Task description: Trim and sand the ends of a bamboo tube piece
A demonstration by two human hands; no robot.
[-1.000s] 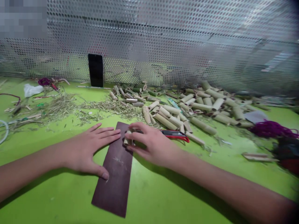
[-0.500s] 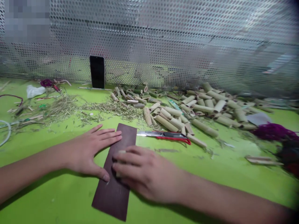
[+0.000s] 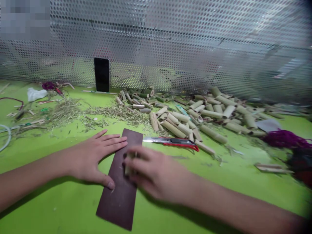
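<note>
Sheet [image 3: 119, 201] lies on the counter [image 3: 73, 211], its left edge under the left hand [image 3: 90, 159], which is spread flat, grip open. Right hand [image 3: 158, 175], slightly farther up than half a second ago, grips a blurred bamboo piece [image 3: 128, 167] over the sheet's middle, so the rubbing looks mid-stroke. Beyond are a knife [image 3: 180, 142], bamboo pile [image 3: 181, 116] and upright phone [image 3: 102, 74].

No readable text, no legible labels, brands, numbers or signs

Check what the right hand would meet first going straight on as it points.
Probably the left hand, lying partly on the brown sheet; how high the blurred right hand sits is unclear.
</note>
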